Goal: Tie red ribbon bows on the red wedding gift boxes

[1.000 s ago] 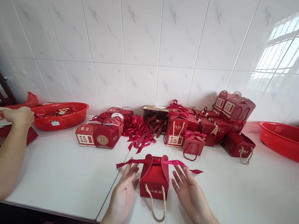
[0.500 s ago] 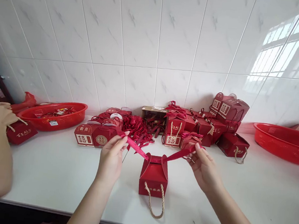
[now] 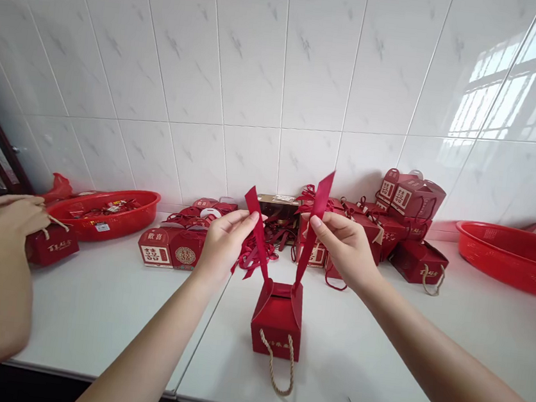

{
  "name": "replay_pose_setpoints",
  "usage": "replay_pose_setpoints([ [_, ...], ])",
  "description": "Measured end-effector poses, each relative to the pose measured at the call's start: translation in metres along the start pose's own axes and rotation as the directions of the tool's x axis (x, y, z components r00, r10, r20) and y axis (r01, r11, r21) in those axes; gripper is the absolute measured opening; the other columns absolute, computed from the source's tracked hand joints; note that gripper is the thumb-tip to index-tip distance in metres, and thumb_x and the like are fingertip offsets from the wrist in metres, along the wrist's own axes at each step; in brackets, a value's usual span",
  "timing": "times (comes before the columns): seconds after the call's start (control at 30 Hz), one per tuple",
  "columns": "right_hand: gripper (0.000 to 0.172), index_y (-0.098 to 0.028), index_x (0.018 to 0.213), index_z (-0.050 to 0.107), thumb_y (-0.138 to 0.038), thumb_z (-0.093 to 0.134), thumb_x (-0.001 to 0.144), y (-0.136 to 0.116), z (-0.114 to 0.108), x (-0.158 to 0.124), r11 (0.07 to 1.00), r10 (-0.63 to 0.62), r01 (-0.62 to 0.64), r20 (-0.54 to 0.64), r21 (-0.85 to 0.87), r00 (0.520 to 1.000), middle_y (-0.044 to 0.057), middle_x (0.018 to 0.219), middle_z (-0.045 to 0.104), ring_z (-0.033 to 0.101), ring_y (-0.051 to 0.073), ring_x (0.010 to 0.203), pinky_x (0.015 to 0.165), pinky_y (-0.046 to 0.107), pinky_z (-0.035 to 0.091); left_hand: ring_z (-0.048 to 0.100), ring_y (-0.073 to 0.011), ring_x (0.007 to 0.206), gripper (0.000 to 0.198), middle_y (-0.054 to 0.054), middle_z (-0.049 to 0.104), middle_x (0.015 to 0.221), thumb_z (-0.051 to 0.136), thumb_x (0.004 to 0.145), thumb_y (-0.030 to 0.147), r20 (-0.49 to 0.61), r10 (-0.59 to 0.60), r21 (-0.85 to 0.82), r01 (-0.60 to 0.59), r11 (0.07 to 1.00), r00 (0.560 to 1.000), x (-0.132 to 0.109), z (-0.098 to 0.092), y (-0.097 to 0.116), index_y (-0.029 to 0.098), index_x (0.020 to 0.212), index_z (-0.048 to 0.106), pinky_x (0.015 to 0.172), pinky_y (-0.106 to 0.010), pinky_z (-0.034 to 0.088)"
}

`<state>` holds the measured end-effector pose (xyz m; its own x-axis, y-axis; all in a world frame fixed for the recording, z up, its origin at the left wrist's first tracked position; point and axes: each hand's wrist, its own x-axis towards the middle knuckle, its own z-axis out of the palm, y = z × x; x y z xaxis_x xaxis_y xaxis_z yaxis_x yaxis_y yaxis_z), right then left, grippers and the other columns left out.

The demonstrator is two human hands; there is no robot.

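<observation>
A small red gift box (image 3: pixel 277 321) with a rope handle stands on the white counter (image 3: pixel 375 368) in front of me. A red ribbon (image 3: pixel 309 238) runs through its top, both ends pulled upward. My left hand (image 3: pixel 224 241) pinches the left end of the ribbon. My right hand (image 3: pixel 343 245) pinches the right end, slightly higher. Both hands hover above and behind the box, close together.
Another person's hands (image 3: pixel 9 220) at the left hold a red box (image 3: pixel 52 244). A red basket (image 3: pixel 102 208) sits behind them; another red basket (image 3: pixel 513 258) is at far right. Piles of red boxes (image 3: pixel 391 228) and loose ribbons (image 3: pixel 255 251) line the tiled wall.
My hands went from resting beside the box to gripping the ribbon ends, then drew them up and inward above the box. The other person's box shifted on the left.
</observation>
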<state>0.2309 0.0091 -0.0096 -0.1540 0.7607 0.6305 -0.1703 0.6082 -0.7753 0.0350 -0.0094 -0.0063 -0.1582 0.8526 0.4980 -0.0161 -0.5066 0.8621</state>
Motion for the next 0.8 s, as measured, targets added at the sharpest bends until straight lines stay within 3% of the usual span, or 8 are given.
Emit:
replay_pose_setpoints([
  [0.4,0.026,-0.020,0.091,0.074,-0.043,0.065,0.082,0.006,0.002,0.007,0.990,0.042,-0.038,-0.030,0.132,0.999,0.002,0.074,0.069,0.063,0.013,0.073,0.072,0.026,0.049,0.069,-0.0215,0.085,0.032,-0.007,0.076,0.084,0.070,0.077,0.041,0.025,-0.033,0.027,0.033,0.999,0.999,-0.007,0.002,0.011,0.016,0.097,0.075,0.079,-0.031,0.053],
  [0.6,0.018,-0.019,0.080,0.072,-0.037,0.073,0.076,0.011,0.000,0.001,0.990,0.037,-0.029,-0.053,0.141,0.998,0.001,0.071,0.069,0.062,0.012,0.068,0.068,0.026,0.051,0.068,-0.0221,0.092,0.034,-0.007,0.076,0.089,0.071,0.076,0.043,0.015,-0.049,0.021,0.049,0.999,0.999,-0.005,-0.003,0.013,0.018,0.099,0.074,0.087,-0.033,0.051],
  [0.8,0.015,-0.020,0.075,0.067,-0.034,0.071,0.078,0.009,-0.005,0.002,0.974,0.032,-0.014,-0.072,0.226,0.997,0.000,0.072,0.070,0.065,0.013,0.071,0.072,0.027,0.052,0.069,-0.0208,0.088,0.031,-0.006,0.075,0.090,0.069,0.078,0.042,0.047,-0.030,0.046,0.028,0.999,0.998,-0.004,-0.004,0.022,0.017,0.096,0.074,0.082,-0.032,0.054],
])
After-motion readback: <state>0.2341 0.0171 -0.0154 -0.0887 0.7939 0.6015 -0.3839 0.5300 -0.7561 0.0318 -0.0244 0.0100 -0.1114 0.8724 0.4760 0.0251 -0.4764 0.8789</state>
